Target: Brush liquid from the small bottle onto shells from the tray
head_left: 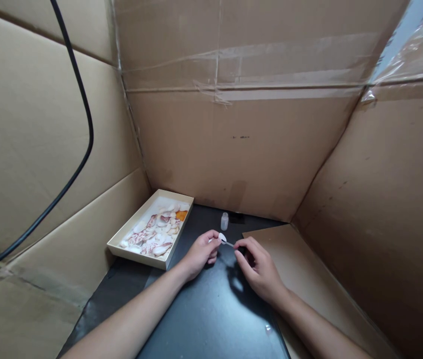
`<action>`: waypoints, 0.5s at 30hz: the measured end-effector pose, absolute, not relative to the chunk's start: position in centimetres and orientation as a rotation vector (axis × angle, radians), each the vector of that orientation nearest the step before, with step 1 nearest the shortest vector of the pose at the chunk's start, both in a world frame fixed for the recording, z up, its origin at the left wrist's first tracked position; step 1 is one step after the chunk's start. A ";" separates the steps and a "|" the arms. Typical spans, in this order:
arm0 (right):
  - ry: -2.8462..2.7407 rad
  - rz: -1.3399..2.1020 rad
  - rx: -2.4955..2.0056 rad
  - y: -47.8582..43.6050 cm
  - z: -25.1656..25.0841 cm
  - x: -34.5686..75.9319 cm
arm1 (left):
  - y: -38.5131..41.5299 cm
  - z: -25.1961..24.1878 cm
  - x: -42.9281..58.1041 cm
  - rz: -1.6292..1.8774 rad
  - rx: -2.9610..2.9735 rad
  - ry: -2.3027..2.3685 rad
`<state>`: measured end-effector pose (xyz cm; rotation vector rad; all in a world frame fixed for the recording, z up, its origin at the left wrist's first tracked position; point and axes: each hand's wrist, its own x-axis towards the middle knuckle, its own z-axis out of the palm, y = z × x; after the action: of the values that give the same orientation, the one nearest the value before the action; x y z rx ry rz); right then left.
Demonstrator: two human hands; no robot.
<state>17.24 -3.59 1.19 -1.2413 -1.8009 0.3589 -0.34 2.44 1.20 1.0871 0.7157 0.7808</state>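
My left hand (201, 253) pinches a small white oval piece (222, 237) between thumb and fingers, just above the black table top (204, 309). My right hand (258, 269) is closed on a thin little stick or brush (229, 244) whose tip touches the white piece. A small clear bottle (224, 221) stands upright just behind the hands. To the left lies a shallow cream tray (136, 253) holding several white, pink-patterned and orange pieces.
Tall cardboard walls (241, 149) enclose the work spot on three sides. A flat cardboard sheet (297, 269) lies on the table at the right. A black cable (80, 99) hangs across the left wall.
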 end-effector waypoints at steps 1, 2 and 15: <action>-1.784 0.344 -1.260 -3.6 1.2 17.3 | 2.4 1.2 -0.4 0.782 1.084 0.714; -1.760 0.333 -1.276 -3.6 1.2 17.3 | 2.4 1.3 -0.4 0.782 1.082 0.712; -1.816 0.398 -1.239 -3.7 1.2 17.2 | 2.6 1.0 -0.4 0.811 1.076 0.716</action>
<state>17.20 -3.71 1.17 -1.2386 -1.8158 0.3978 -0.45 2.56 1.05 1.0760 0.7161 0.8110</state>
